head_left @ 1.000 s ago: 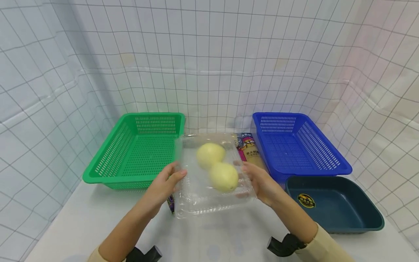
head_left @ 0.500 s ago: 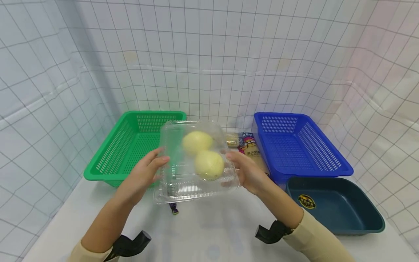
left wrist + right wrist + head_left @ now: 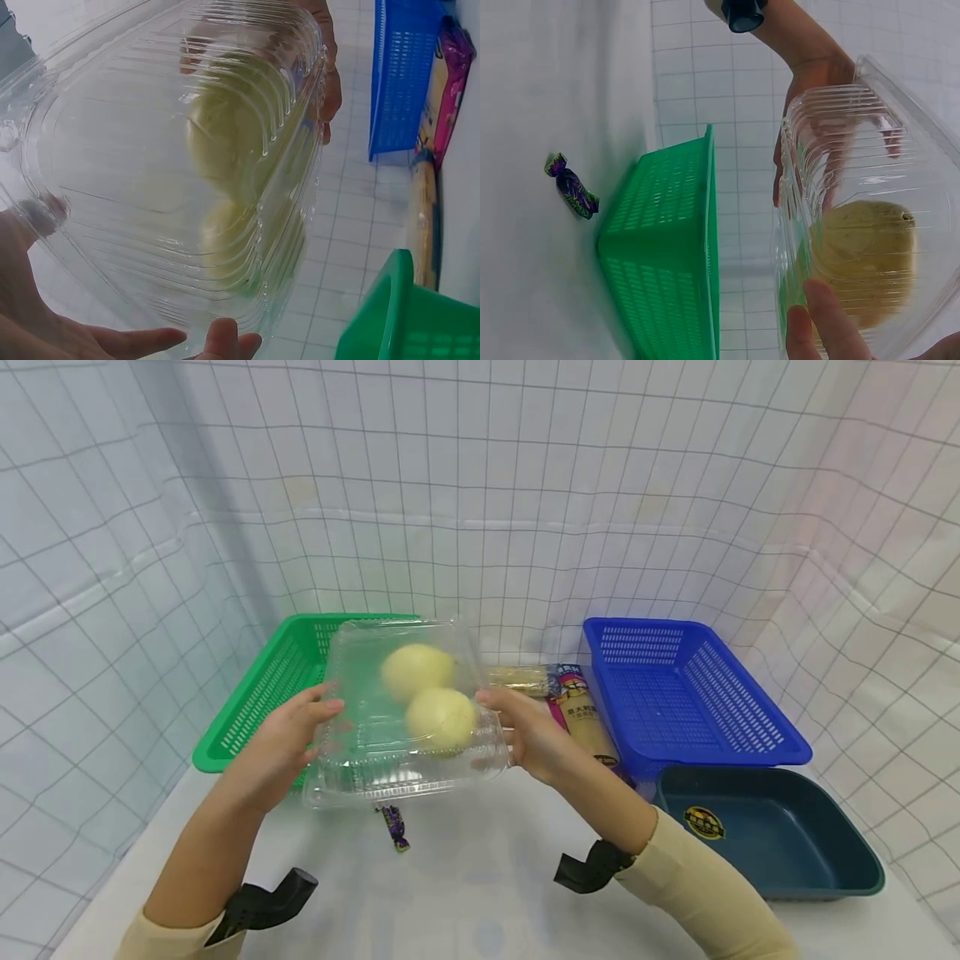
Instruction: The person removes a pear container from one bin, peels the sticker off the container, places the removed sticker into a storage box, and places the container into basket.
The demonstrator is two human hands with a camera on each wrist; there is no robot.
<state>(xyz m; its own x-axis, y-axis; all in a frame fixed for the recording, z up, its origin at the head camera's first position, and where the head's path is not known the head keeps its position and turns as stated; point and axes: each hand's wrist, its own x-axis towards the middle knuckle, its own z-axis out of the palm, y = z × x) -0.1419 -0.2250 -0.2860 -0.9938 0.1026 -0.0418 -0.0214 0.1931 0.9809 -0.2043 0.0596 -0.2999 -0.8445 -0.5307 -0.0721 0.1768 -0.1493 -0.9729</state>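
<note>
Held aloft over the near rim of the green slatted plastic basket (image 3: 300, 693), clear ribbed plastic clamshell box (image 3: 397, 727) with two yellow pears (image 3: 427, 697), left hand (image 3: 281, 747) and right hand (image 3: 528, 739) fingers clasping its flexing sides — likely to slip or pop open if squeezed unevenly.

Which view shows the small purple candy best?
The head view: the purple candy lies unobstructed on the white table. The right wrist view shows it small at the left edge; the left wrist view misses it.

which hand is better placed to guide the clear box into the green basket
Left, probably. The left hand holds the clear box on the side already over the green basket; the right hand grips the far side, over the table.
</note>
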